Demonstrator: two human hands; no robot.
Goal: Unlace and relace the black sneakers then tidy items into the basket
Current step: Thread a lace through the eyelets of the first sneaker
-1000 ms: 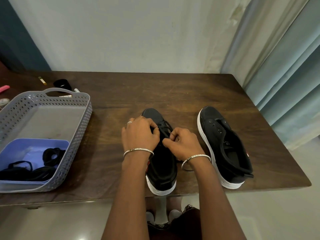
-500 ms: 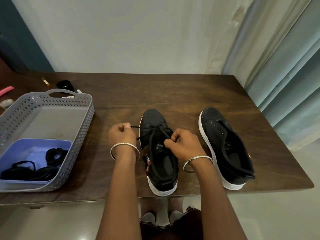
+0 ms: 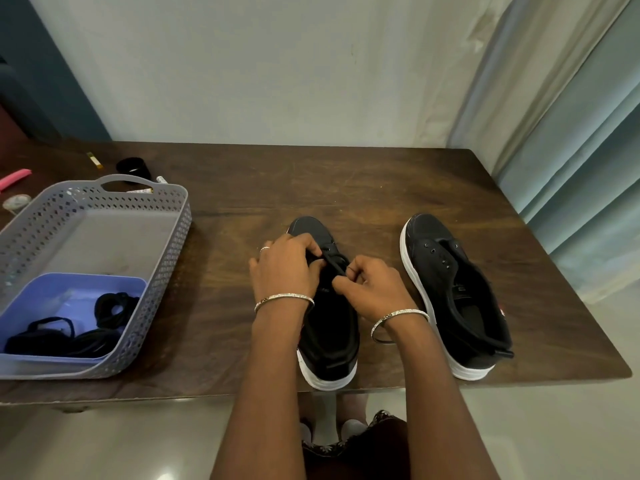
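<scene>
Left hand and right hand both pinch the thin black lace on the black white-soled sneaker at the dark wooden table front edge. Second black sneaker stands just to its right. Grey perforated plastic basket sits well apart on the left.

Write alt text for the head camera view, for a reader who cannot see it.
The left hand and right hand pinch a black lace on a black sneaker on a wooden table. An unlaced sneaker stands beside it; a grey basket holds a blue tray.

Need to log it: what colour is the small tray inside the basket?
The tray is lavender blue; head view.
</scene>
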